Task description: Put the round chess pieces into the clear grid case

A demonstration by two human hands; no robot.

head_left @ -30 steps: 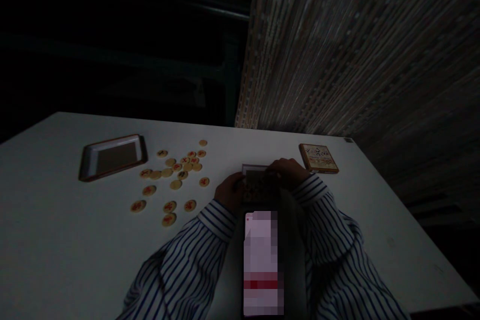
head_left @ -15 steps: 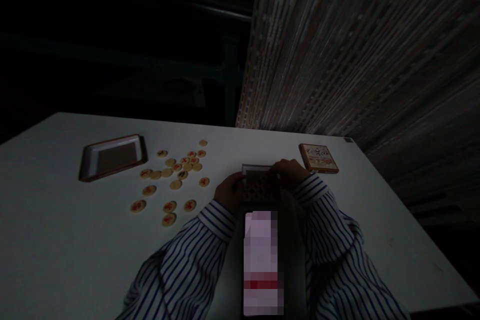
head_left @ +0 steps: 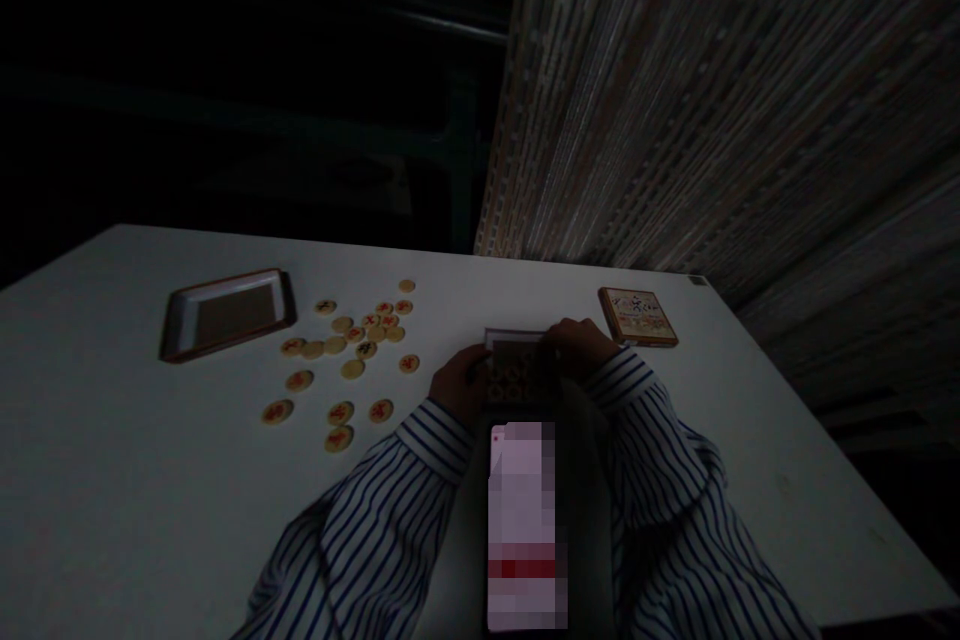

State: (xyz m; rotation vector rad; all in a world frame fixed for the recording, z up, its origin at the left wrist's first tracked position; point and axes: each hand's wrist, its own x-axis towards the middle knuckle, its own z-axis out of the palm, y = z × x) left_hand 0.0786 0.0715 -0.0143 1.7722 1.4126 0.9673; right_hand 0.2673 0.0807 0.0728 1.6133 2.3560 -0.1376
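Observation:
A small box (head_left: 512, 334) with several round pieces in its near part lies between my hands, deep in shadow. My left hand (head_left: 459, 382) is closed on its left side, and my right hand (head_left: 581, 345) is closed on its right side near the far corner. The fingertips of both hands are dark. Nearer to me, just below the box, lies a phone (head_left: 521, 510) with a lit, blurred screen. Several round wooden pieces (head_left: 352, 369), some with red or black characters and some plain, are scattered on the table left of my hands.
An open tray (head_left: 180, 325) with a brown rim lies at the left of the white table (head_left: 187, 480). A flat printed box (head_left: 641, 317) sits at the back right. A strand curtain (head_left: 600, 120) hangs behind the table's far edge.

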